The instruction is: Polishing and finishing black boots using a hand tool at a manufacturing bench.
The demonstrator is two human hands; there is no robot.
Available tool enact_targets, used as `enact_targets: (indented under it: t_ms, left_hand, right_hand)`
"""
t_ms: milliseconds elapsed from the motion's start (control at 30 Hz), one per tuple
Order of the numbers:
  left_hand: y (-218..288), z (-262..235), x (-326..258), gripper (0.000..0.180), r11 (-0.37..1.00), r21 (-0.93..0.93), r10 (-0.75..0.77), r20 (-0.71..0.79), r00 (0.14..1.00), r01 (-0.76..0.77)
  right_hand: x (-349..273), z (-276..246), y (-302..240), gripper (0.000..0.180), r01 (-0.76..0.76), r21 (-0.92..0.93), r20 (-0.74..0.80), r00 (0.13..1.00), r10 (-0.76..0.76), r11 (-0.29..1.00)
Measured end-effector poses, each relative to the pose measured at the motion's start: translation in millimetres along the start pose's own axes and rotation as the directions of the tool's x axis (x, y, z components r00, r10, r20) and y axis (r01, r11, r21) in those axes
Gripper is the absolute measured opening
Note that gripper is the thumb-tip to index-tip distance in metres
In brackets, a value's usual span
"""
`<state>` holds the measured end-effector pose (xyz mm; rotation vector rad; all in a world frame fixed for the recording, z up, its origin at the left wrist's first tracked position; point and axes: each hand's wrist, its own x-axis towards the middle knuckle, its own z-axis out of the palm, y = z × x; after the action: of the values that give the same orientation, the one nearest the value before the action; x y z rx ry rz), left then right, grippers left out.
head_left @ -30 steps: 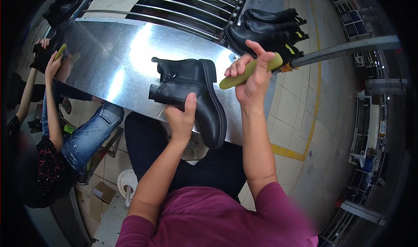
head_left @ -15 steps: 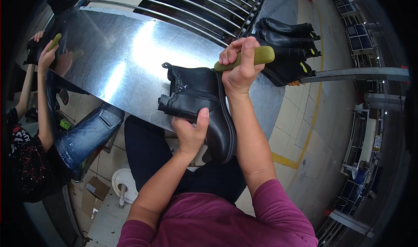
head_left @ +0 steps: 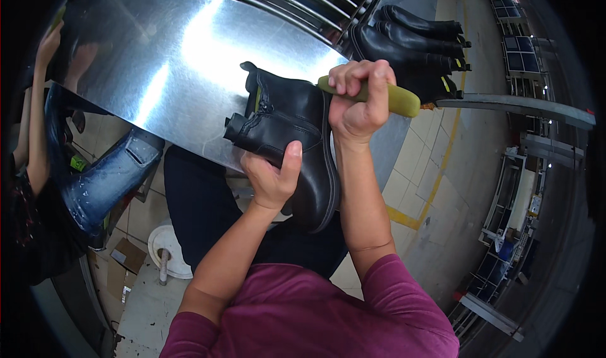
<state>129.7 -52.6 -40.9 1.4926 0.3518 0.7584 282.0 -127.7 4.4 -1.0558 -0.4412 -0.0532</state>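
My two-handed hold on a black boot (head_left: 310, 125) at a metal table (head_left: 123, 52). The boot lies on its side over the table's near edge, sole facing the table's right end, toe overhanging on my side. My left hand (head_left: 273, 178), at the near edge, grips the boot by its middle — thumb on top, fingers hidden beneath — presumably to keep it from turning. My right hand (head_left: 360, 108), above the table's right part, is closed round a green bar (head_left: 403, 100), one end directed at the boot's heel; whether that end touches, I cannot tell. The bar crosses the palm with both ends free, probably so that its tip can be steered. Beyond the table's far right side lie more dark boots (head_left: 413, 45), apparently grouped there to leave working room. Metal rails (head_left: 300, 3) run past the table's far edge.
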Motion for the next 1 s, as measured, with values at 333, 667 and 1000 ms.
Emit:
enact_targets:
  t_ms: [333,667,1000]
  left_hand:
    - [-6,-5,-15,0.023,0.998,0.014,-0.067,0.031,0.997,0.066]
    - [-9,0,-15,0.028,0.998,-0.063,-0.009,-0.029,1.0,0.007]
    - [-4,1,-13,0.025,1.0,0.002,0.002,-0.06,0.998,-0.002]
  right_hand:
    - [-63,-8,-42,0.027,-0.044,0.114,0.005,0.999,0.043,0.993]
    - [-68,-9,-62,0.033,-0.435,0.22,0.007,0.896,0.444,0.873]
    - [-156,10,-103,0.012,0.023,0.031,0.099,0.995,-0.026,0.999]
